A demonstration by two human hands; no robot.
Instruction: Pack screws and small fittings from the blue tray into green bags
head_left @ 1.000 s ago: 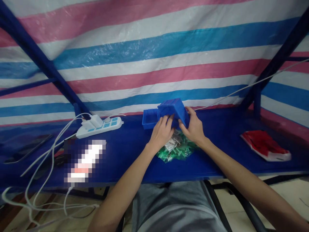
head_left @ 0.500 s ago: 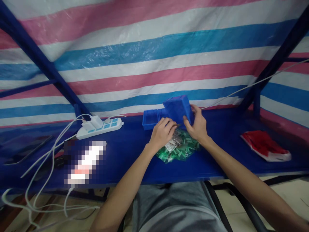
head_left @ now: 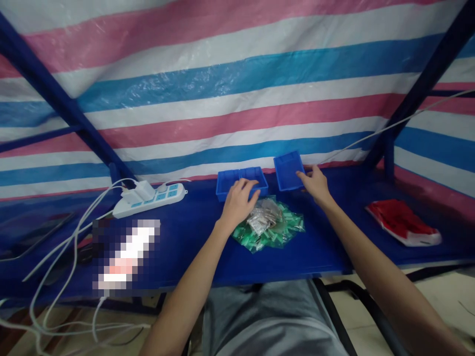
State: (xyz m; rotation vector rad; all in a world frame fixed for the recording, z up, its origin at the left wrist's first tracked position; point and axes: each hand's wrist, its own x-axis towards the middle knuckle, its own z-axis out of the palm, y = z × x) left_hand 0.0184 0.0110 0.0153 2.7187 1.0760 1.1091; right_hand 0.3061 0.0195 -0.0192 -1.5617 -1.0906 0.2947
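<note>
My right hand (head_left: 314, 185) grips the right edge of a blue tray (head_left: 288, 170), which is tilted with its inside facing me. My left hand (head_left: 239, 200) is open, fingers apart, over the front of two joined blue bins (head_left: 228, 183) and beside the pile. Small green pieces in clear plastic (head_left: 285, 222) lie spread on the blue table, with silvery clear packets (head_left: 262, 215) on top of them, just right of my left hand.
A white power strip (head_left: 150, 200) with plugs and white cables lies on the left, near a pixelated bright object (head_left: 129, 254). On the right is a red and white package (head_left: 404, 222). Striped sheeting (head_left: 237, 79) hangs behind the blue table (head_left: 193, 247).
The blue tray in my right hand has moved right, away from the bins, and turned so its inside shows. My left hand has shifted slightly left and spread its fingers.
</note>
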